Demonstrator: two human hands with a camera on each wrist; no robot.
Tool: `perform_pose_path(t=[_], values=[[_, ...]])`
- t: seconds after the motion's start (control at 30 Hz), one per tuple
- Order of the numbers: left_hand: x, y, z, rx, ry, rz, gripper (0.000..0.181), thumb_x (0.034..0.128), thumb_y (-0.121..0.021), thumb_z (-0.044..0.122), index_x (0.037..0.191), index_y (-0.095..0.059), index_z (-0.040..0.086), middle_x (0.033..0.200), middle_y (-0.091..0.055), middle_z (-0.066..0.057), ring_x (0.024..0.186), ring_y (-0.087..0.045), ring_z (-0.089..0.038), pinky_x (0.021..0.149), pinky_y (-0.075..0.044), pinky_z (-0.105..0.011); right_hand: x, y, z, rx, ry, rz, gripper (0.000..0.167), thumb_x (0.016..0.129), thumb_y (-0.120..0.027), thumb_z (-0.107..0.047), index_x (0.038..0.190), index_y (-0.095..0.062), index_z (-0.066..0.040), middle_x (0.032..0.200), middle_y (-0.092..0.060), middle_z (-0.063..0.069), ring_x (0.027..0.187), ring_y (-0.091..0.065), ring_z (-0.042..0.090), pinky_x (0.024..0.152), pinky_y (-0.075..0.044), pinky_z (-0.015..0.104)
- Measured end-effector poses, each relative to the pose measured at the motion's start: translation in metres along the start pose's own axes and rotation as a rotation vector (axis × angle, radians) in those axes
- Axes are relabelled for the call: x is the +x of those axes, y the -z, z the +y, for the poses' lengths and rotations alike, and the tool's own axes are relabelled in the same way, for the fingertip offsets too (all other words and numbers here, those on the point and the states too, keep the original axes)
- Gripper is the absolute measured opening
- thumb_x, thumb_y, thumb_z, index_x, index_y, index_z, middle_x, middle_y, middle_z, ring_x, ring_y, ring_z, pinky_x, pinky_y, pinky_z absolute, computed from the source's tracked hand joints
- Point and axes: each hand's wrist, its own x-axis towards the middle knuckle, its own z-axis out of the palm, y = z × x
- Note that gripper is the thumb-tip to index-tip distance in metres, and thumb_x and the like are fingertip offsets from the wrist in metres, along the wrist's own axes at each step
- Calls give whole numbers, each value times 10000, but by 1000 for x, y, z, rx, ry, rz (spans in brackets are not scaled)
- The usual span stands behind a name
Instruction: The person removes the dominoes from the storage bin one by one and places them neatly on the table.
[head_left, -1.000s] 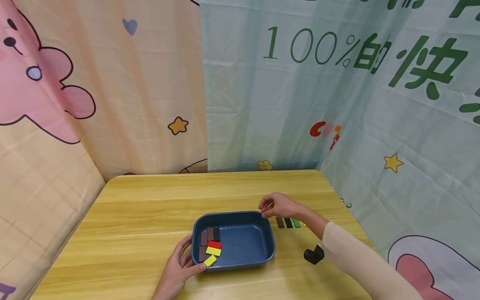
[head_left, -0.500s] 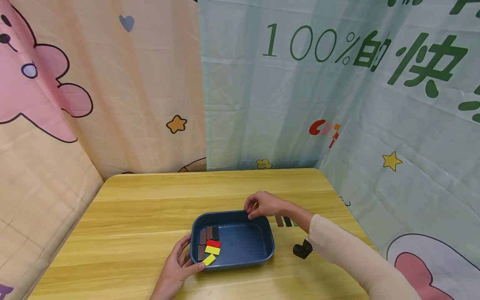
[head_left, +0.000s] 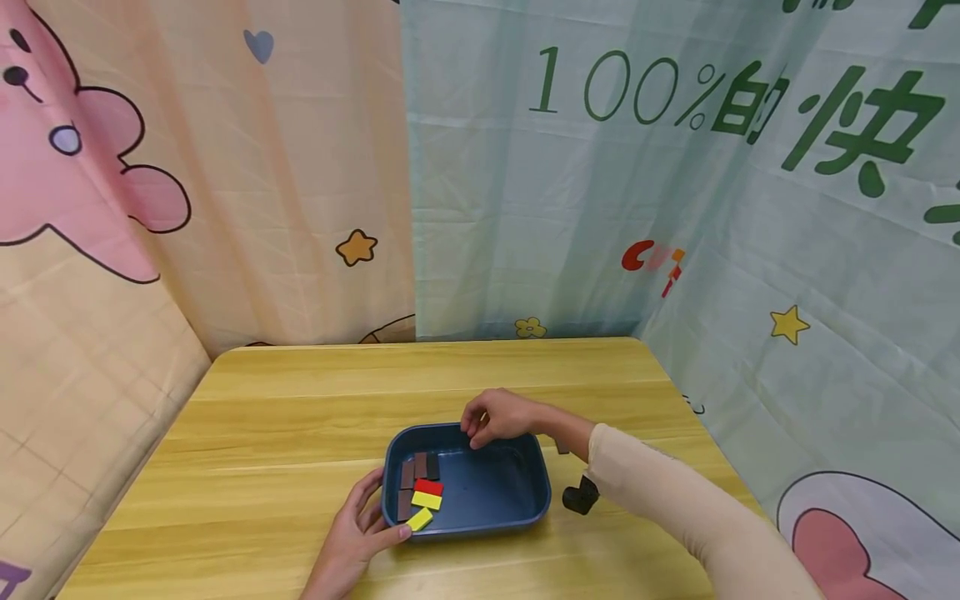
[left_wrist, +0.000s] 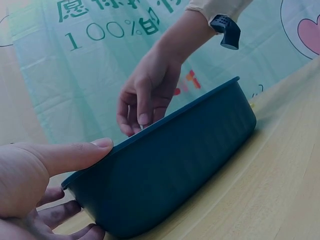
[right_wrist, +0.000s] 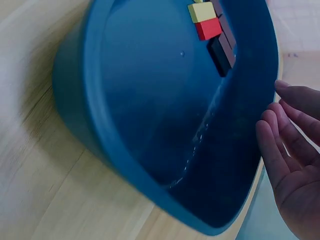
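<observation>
The tray (head_left: 495, 496) is set flat on the table (head_left: 262, 433), and its left end is gripped by the left hand (head_left: 352, 529): the thumb is laid over the rim, while the fingers are bent against the outer wall. It is probably held at this end so that sliding is prevented and the inside is left within reach.

The right hand (head_left: 498, 417) is held over the far rim, its fingers curled and drawn together, with the thumb close to their tips. A pale sliver is seen at the thumb tip from the left wrist, but whether anything is pinched cannot be told, nor whether the rim is touched. The fingertips are pointed down, seemingly so that the wall can be cleared.

Inside, the blocks are gathered at the left end. Two brown blocks (head_left: 407, 475) are set side by side, with a third nearer, and the black block (head_left: 432, 467) is placed at the pair's right. The red block (head_left: 429, 487) and a yellow block (head_left: 427, 501) are laid edge to edge; another yellow one (head_left: 421, 519) is turned askew by the left thumb, so a loose sorting by colour may be intended.

Right of the tray, a brown piece (head_left: 562, 448) is partly hidden by the forearm.
</observation>
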Motion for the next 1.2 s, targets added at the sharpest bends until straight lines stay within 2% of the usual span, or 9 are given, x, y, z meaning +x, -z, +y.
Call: perform_pose_path(t=[0.23, 0.7, 1.0, 1.2], values=[[0, 2, 0, -5, 0, -2, 924, 819, -853, -38, 1572, -324, 55, 1619, -316, -244, 1393, -444, -459, 1036, -497, -394, 15, -12, -8, -29, 53, -55, 224, 870, -828, -23, 1064, -731, 34, 865, -678, -43, 801, -647, 86, 765, -564, 215], [1, 2, -1, -65, -8, -31, 912, 824, -829, -78, 1572, -321, 48, 1643, -266, -241, 1427, -393, -465, 1020, -514, -378, 44, -43, -21, -76, 85, -175, 206, 881, -829, -59, 1064, -739, -30, 860, -677, -97, 804, -639, 28, 749, -558, 172], [1, 1, -1, -95, -12, -43, 896, 830, -822, -80, 1568, -330, 51, 1644, -265, -237, 1443, -370, -462, 1032, -505, -392, 56, -59, -22, -192, 127, -217, 168, 871, -845, -88, 1014, -757, -79, 829, -682, -136, 786, -642, -28, 721, -534, 136], [1, 1, -1, -113, -22, -50, 892, 833, -812, -91, 1568, -324, 40, 1647, -258, -238, 1446, -363, -459, 1029, -508, -386, 58, -64, -23, -267, 135, -201, 155, 859, -855, -82, 987, -769, -78, 807, -692, -124, 756, -632, -45, 701, -520, 114]])
